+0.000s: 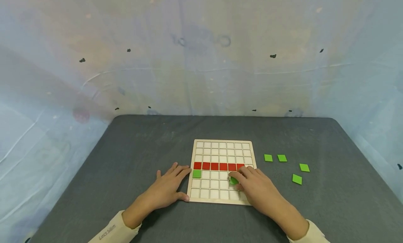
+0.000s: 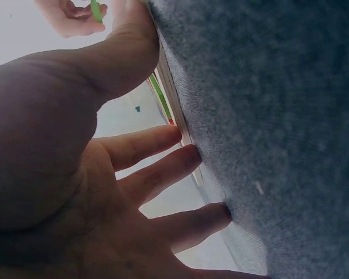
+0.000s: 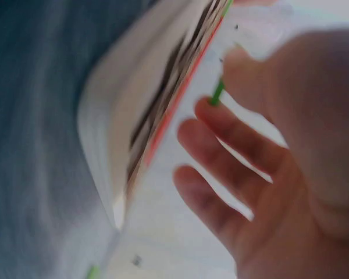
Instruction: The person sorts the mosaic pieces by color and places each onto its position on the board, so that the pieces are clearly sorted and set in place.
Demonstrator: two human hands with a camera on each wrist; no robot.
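A pale wooden grid board (image 1: 223,143) lies on the dark table, with a row of red square tiles (image 1: 214,166) across its middle. One green tile (image 1: 196,174) sits in the leftmost cell of the row just below the red ones. My left hand (image 1: 167,188) rests at the board's left edge, fingers spread, fingertips and thumb touching the rim. Above the board's lower right part, my right hand (image 1: 259,192) pinches another green tile (image 1: 234,180) between thumb and finger. In the right wrist view that held tile (image 3: 217,93) appears edge-on, raised off the board.
Several loose green tiles (image 1: 297,179) lie on the table to the right of the board. The dark grey table (image 1: 151,138) ends at a pale, patterned curtain (image 1: 201,78) behind and at both sides.
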